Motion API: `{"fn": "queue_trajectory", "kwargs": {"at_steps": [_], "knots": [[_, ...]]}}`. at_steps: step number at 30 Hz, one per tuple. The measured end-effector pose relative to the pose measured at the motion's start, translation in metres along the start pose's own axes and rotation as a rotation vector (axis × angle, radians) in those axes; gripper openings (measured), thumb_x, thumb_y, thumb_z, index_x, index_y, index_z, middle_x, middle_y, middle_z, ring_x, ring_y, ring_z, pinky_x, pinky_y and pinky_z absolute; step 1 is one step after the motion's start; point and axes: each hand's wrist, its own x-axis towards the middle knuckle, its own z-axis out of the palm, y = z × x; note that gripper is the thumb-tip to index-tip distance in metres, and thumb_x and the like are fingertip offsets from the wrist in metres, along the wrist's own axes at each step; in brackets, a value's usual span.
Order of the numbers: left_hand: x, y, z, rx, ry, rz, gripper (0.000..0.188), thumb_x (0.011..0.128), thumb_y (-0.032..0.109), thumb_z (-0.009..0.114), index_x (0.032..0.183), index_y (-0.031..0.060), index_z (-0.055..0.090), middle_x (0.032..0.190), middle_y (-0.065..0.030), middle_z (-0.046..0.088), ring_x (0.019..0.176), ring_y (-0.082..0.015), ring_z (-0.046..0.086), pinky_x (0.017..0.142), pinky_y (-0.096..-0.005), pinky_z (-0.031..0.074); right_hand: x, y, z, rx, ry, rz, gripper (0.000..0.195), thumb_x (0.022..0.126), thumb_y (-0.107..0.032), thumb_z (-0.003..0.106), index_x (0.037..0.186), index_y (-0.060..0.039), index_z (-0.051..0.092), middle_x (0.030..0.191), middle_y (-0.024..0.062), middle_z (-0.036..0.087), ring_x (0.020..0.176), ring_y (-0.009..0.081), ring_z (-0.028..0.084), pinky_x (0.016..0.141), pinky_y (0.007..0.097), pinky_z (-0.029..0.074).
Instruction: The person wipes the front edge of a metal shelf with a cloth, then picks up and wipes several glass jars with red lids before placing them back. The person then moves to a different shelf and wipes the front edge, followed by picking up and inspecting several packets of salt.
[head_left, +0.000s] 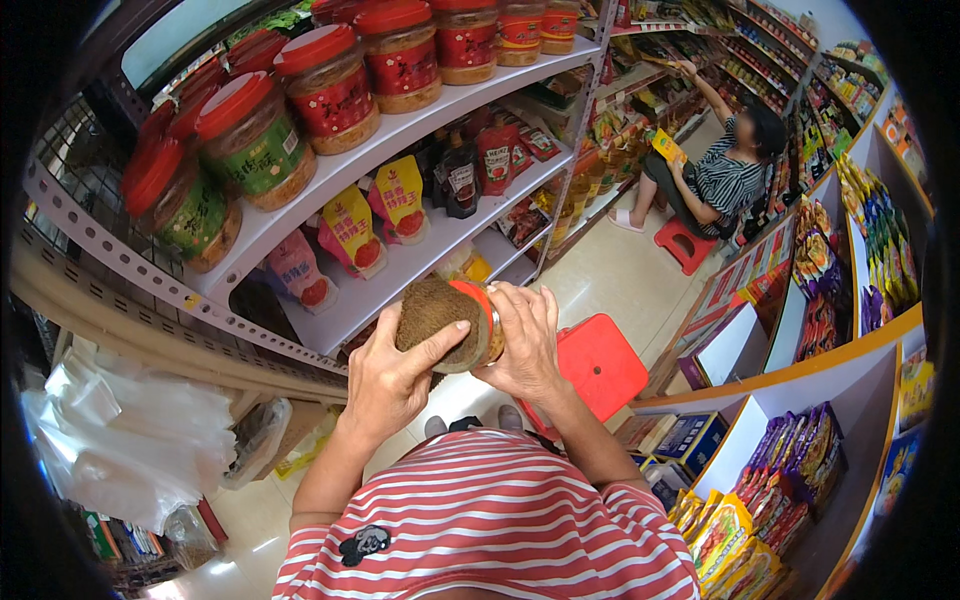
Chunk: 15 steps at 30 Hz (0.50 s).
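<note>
In front of me my left hand (397, 375) presses a brown cloth (435, 322) against the red lid of a plastic jar (495, 341). My right hand (525, 341) grips the jar around its side, with the lid tilted towards the left. The cloth and my fingers hide most of the jar. Beyond my hands, a shelf rack carries a row of similar red-lidded jars (330, 90) on its upper level. Sauce pouches (401, 199) stand on the shelf below them.
A red plastic stool (600, 367) stands on the floor to the right. Farther off, a person (724, 172) sits on another red stool (684, 246), holding a yellow packet (669, 148). Shelves with snack packets (787, 465) line my right. Clear plastic bags (127, 435) hang at the left.
</note>
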Motion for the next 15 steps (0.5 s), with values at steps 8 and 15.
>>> {"fn": "queue_trajectory", "kwargs": {"at_steps": [8, 15], "knots": [[0.001, 0.002, -0.017, -0.259, -0.049, 0.037, 0.046, 0.058, -0.008, 0.053, 0.095, 0.0157, 0.065, 0.100, -0.0195, 0.053, 0.080, -0.0307, 0.059, 0.069, -0.0350, 0.049, 0.001, 0.004, -0.001, 0.041, 0.107, 0.112, 0.082, 0.045, -0.024, 0.076, 0.114, -0.0011, 0.037, 0.109, 0.0138, 0.046, 0.099, 0.0300, 0.042, 0.090, 0.0468, 0.025], [0.006, -0.004, -0.011, -0.195, 0.139, -0.065, 0.043, 0.062, -0.010, 0.052, 0.099, 0.0098, 0.062, 0.097, -0.0173, 0.054, 0.086, -0.0310, 0.057, 0.075, -0.0323, 0.046, 0.002, -0.007, -0.003, 0.117, 0.047, -0.006, 0.083, 0.043, -0.021, 0.076, 0.114, -0.0010, 0.038, 0.107, 0.0151, 0.047, 0.096, 0.0312, 0.045, 0.086, 0.0442, 0.030]]}}
